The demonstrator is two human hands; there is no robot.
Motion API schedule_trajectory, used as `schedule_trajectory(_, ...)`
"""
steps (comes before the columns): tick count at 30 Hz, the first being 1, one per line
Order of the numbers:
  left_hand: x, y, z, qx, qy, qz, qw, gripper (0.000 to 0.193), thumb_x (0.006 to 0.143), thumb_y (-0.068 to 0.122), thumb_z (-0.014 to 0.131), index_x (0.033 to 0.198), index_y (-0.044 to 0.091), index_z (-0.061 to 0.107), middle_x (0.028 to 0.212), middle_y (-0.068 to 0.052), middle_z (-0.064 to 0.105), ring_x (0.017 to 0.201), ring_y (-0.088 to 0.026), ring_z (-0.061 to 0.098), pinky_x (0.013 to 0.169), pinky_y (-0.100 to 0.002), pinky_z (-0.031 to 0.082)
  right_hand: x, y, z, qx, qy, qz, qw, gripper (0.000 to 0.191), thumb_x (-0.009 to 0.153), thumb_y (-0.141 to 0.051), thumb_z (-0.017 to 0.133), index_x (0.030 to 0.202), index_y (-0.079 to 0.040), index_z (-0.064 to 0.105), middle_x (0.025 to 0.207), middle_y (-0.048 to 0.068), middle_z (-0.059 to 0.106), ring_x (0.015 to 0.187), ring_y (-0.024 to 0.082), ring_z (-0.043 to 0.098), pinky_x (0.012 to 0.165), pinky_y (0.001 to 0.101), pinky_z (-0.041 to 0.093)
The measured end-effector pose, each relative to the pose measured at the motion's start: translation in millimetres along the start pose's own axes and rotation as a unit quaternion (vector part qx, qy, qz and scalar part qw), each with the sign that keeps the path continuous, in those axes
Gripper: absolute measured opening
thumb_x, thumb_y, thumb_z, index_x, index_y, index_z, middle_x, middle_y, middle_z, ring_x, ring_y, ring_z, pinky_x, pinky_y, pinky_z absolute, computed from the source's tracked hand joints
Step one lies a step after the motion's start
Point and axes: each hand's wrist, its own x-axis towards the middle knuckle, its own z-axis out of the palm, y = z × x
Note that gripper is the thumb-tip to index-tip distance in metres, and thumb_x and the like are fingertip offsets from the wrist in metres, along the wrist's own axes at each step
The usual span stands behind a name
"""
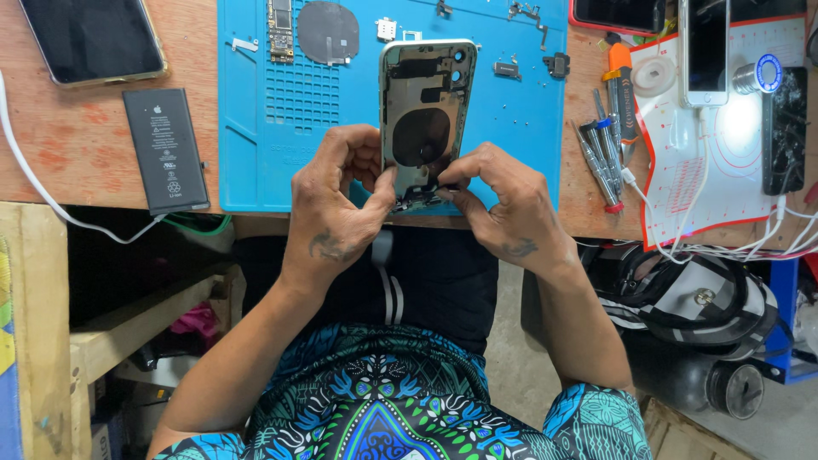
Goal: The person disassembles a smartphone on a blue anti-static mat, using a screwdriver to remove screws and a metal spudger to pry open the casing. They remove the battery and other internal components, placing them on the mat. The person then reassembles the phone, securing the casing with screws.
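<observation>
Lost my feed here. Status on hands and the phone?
Left hand and right hand both pinching bottom edge of opened phone housing. Housing over blue repair mat. Loose battery lies left, clear.

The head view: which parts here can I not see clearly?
- Bottom end of the opened phone shell, head view: covered by the left hand and right hand.
- Small part pinched at the fingertips: too small to identify.
- Dark phone at top left: cut off by the upper edge.
- Loose parts on the blue mat: too small to name.
</observation>
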Motion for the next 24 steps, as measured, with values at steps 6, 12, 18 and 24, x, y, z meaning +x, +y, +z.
schedule_trajectory(6,-0.4,0.1,-0.1,0.002,0.001,-0.002,1.000,0.028,0.094,0.000,0.070,0.120,0.002,0.059,0.099,-0.006,0.069,0.089,-0.013,0.071,0.081,-0.027,0.061,-0.4,-1.9,-1.8,0.021,-0.001,0.018,1.000,0.026,0.084,0.009,0.078,0.105,-0.003,0.068,0.101,0.009,0.071,0.095,0.021,0.072,0.082,0.0316,0.059)
schedule_trajectory(12,-0.8,0.8,0.3,0.003,0.005,-0.008,1.000,0.029,0.094,0.000,0.070,0.120,0.001,0.059,0.100,-0.007,0.070,0.090,-0.013,0.071,0.082,-0.027,0.061,0.7,-2.6,-2.2,0.031,-0.005,0.034,0.999,0.026,0.084,0.008,0.079,0.105,-0.003,0.069,0.100,0.009,0.071,0.094,0.020,0.073,0.081,0.0307,0.058)
schedule_trajectory(18,0.1,2.3,0.6,0.000,0.004,-0.011,1.000,0.028,0.094,0.000,0.070,0.120,0.001,0.060,0.099,-0.007,0.070,0.090,-0.013,0.071,0.082,-0.027,0.061,-0.6,1.2,-3.5,0.072,-0.005,0.040,0.997,0.024,0.085,0.010,0.078,0.104,-0.002,0.069,0.102,0.009,0.072,0.096,0.019,0.073,0.085,0.0305,0.059)
schedule_trajectory(24,2.2,4.7,-1.3,-0.005,-0.005,-0.036,0.999,0.025,0.095,0.002,0.070,0.119,0.001,0.061,0.103,-0.007,0.071,0.093,-0.013,0.072,0.085,-0.027,0.062,-12.4,12.1,-11.3,0.153,0.018,0.071,0.986,0.021,0.090,0.012,0.076,0.103,-0.001,0.067,0.099,0.009,0.070,0.094,0.016,0.067,0.086,0.0287,0.056)
